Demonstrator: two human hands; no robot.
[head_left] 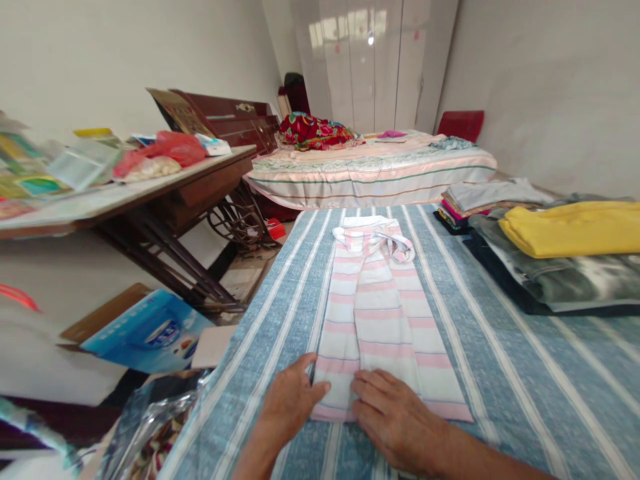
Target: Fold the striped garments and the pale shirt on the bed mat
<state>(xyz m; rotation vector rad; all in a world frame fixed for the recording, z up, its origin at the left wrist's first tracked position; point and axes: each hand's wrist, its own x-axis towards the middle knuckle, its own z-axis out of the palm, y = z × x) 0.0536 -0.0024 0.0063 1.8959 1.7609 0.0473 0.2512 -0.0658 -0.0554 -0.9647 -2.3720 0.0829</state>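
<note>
At 9 o'clock from the hands stood a dark wooden table (150,190) crowded with packets and a red bag (176,147). Below it, at about 8 o'clock, lay a blue box (145,330).

The person's left hand (293,400) rested flat at the near left corner of a pink-and-white striped garment (380,320). Its fingers lay together on the blue striped sheet (505,373), and its thumb reached onto the cloth at 1 o'clock. It pinched nothing. The garment lay already folded into a long narrow panel in the middle of the sheet. It ran from the hands toward 12 o'clock, with its collar end bunched at the far edge.

The right hand (395,417) lay palm down on the near hem, just beside the left. Its fingers were loosely spread and pressed onto the fabric, with nothing gripped.

Judged from this, the lengthwise fold was done and the step in hand was flattening the near hem. A crosswise fold would call for both hands to take the 2 near corners evenly. They would need to carry the hem toward 12 o'clock without skewing the stripes or disturbing the side folds.

At 2 o'clock a yellow garment (575,227) lay on folded dark clothes (550,283), well apart from the hands. A smaller stack (483,197) sat at 1 o'clock, with a second bed (370,173) beyond it.
</note>
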